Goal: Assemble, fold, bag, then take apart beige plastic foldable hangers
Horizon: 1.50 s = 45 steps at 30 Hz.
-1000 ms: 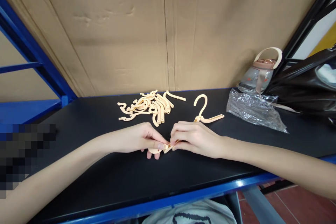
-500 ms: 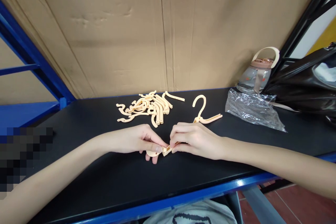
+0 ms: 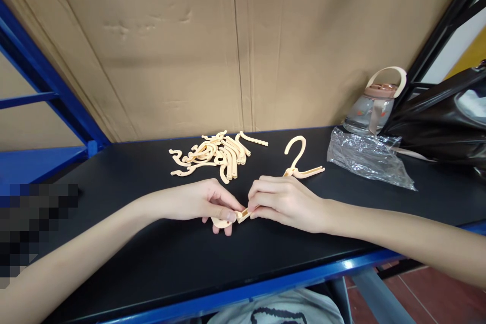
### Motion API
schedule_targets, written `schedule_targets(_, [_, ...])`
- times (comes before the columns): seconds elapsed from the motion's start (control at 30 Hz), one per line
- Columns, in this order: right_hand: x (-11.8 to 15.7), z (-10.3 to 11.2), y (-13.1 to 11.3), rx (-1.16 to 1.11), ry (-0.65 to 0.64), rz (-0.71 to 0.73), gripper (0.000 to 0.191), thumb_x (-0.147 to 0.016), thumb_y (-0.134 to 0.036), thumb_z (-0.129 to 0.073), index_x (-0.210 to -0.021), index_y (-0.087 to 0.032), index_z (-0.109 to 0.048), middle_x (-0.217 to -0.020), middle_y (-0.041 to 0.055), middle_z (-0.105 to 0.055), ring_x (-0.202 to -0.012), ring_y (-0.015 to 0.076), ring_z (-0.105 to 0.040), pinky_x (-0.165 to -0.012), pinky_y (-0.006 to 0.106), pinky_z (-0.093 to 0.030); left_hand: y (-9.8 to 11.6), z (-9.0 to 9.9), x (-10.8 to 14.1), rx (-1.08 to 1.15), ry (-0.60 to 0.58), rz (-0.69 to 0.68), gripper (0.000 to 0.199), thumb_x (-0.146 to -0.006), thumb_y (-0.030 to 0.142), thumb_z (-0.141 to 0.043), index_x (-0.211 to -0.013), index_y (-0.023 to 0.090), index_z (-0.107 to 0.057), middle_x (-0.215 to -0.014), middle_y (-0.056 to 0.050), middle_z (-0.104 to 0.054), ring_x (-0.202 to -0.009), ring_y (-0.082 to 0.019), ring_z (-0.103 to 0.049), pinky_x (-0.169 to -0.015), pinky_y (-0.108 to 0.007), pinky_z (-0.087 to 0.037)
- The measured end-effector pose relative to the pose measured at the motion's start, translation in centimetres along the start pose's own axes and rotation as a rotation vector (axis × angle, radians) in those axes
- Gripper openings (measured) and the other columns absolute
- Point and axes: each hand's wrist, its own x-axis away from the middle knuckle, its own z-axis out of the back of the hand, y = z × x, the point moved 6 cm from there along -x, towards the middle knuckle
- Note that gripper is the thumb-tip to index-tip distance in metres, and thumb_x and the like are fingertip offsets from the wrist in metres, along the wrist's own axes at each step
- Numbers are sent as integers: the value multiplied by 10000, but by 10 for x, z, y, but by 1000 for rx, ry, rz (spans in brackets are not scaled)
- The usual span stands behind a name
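Between thumb and fingers, my left hand (image 3: 214,205) pinches a cream plastic end piece (image 3: 221,223), rounded and with a small hole. It meets the tip of a cream hanger arm (image 3: 244,215), a hollow channel part. My right hand (image 3: 283,202) is closed on that arm and hides most of it. Just beyond the right hand lies a cream hanger hook with a side arm (image 3: 299,159); its lower part is covered by the hand, so I cannot tell whether it joins the held arm.
A heap of loose cream hanger parts (image 3: 216,154) lies at the back of the black table (image 3: 159,268). To the right are a crumpled clear plastic bag (image 3: 368,157), a water bottle (image 3: 372,106) and a black bag (image 3: 436,121). Cardboard (image 3: 170,50) stands behind.
The hook beyond my right hand has turned slightly and shifted a little to the right. Both hands keep their hold, with the two parts still end to end.
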Motion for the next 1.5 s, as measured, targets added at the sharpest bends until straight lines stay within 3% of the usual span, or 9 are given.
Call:
schedule_targets(0.2, [0, 0, -5, 75, 5, 40, 219, -979, -242, -466, -895, -137, -638, -889, 34, -634, -779, 122, -541, -657, 229, -438, -3, 1, -4, 46, 43, 9, 230, -876, 362, -606, -967, 189, -727, -775, -21, -714, -638, -104, -614, -552, -171, -430])
schedule_targets(0.4, [-1, -2, -11, 227, 10, 112, 299, -1002, -224, -399, -855, -125, -639, -830, 37, -631, -724, 137, -509, -607, 252, -414, -3, 0, -7, 112, 90, -47, 215, -852, 349, -638, -878, 156, -729, -741, -26, -701, -656, -123, -629, -627, -202, -499])
schedule_targets(0.6, [-2, -1, -1, 157, -25, 17, 238, -993, -233, -422, -908, -141, -623, -857, 41, -618, -758, 132, -538, -641, 238, -435, -1, 3, -5, -33, 142, -66, 290, -910, 404, -543, -934, 162, -699, -751, -17, -690, -631, -102, -600, -520, -161, -418])
schedule_targets(0.73, [-2, 1, 7, 125, -33, -50, 192, -980, -233, -452, -923, -155, -618, -887, 39, -614, -787, 132, -554, -651, 243, -447, 5, 6, -7, -85, 226, -129, 303, -926, 398, -508, -938, 155, -689, -774, -12, -677, -640, -97, -571, -604, -184, -440])
schedule_targets(0.83, [-2, 2, 12, 58, -48, -96, 162, -970, -231, -476, -933, -163, -618, -895, 32, -612, -807, 131, -561, -666, 244, -452, 8, 7, -6, -164, 269, -160, 323, -934, 395, -491, -923, 156, -708, -760, -11, -671, -612, -90, -493, -571, -185, -380])
schedule_targets(1.07, [-1, 1, 17, -190, -67, -143, 83, -929, -217, -561, -900, -168, -622, -891, 14, -606, -810, 118, -575, -688, 226, -450, 8, 5, -5, -147, 219, -157, 354, -938, 426, -479, -952, 172, -727, -789, -14, -683, -625, -100, -465, -571, -203, -346])
schedule_targets(1.5, [-1, -5, 20, -213, -137, -173, 62, -938, -216, -548, -928, -171, -590, -900, 1, -592, -803, 115, -569, -678, 222, -417, 7, 3, -5, -116, 179, -132, 359, -936, 434, -479, -1014, 170, -710, -789, -15, -684, -617, -102, -444, -562, -209, -338])
